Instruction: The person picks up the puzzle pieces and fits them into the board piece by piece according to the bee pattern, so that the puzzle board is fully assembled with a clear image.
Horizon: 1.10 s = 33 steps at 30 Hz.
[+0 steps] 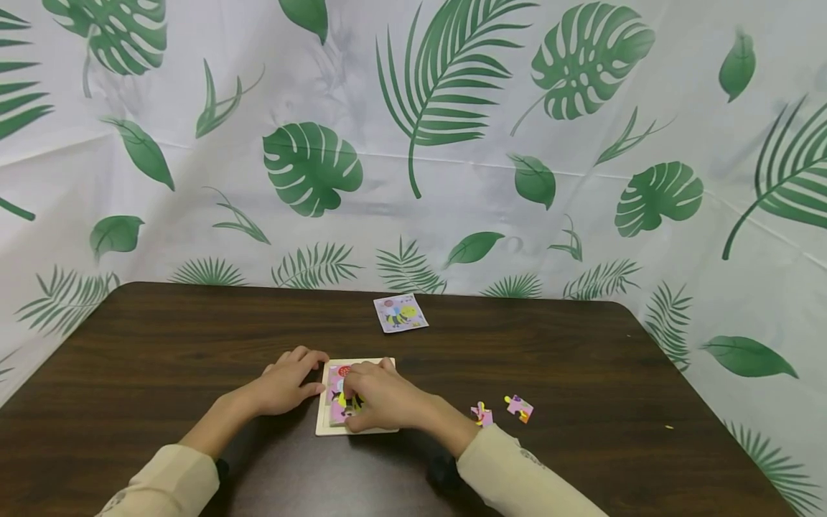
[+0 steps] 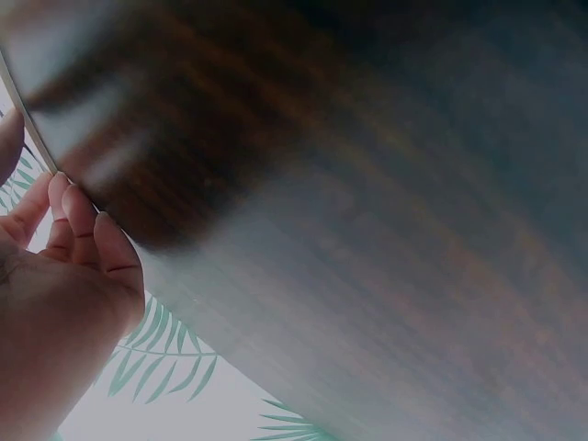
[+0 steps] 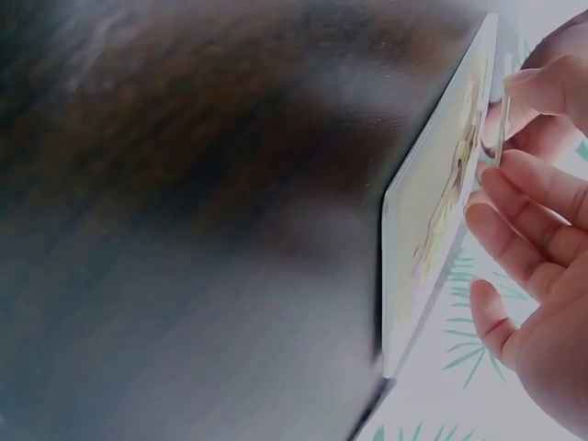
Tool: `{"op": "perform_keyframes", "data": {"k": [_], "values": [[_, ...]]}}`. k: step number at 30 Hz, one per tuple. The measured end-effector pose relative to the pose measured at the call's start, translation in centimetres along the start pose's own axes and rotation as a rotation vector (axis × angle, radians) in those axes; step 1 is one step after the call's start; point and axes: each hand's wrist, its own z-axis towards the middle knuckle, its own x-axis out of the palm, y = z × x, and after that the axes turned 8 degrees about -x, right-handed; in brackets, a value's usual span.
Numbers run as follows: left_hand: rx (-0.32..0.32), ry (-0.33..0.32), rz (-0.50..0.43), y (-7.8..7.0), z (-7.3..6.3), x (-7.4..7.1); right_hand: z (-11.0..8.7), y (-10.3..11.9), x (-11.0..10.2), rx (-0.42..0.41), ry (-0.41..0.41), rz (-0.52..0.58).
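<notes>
A square wooden jigsaw board [image 1: 321,422] with a pale rim lies flat on the table, several pink pieces set in it. My left hand [image 1: 288,382] rests at its left side, fingertips touching the rim and the fingers loosely bent. Over the board's right part is my right hand [image 1: 386,396], which hides much of the picture. Its thumb and fingers pinch a thin puzzle piece [image 3: 504,110], seen edge-on just above the board in the right wrist view. The left wrist view shows the left fingers [image 2: 81,225] from below, at a thin pale edge.
Two loose puzzle pieces, one [image 1: 519,408] farther right and another [image 1: 482,416] near the right sleeve, lie on the dark wooden table [image 1: 213,323]. A square picture card [image 1: 400,313] with a bee lies behind the board. A leaf-patterned cloth [image 1: 452,208] hangs behind the table.
</notes>
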Motion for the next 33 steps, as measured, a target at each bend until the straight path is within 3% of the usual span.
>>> {"op": "perform_keyframes", "data": {"k": [33], "values": [[0.012,-0.006,-0.003,-0.16,-0.13,-0.01,0.80,0.68,0.54,0.029,0.025,-0.047]]}}
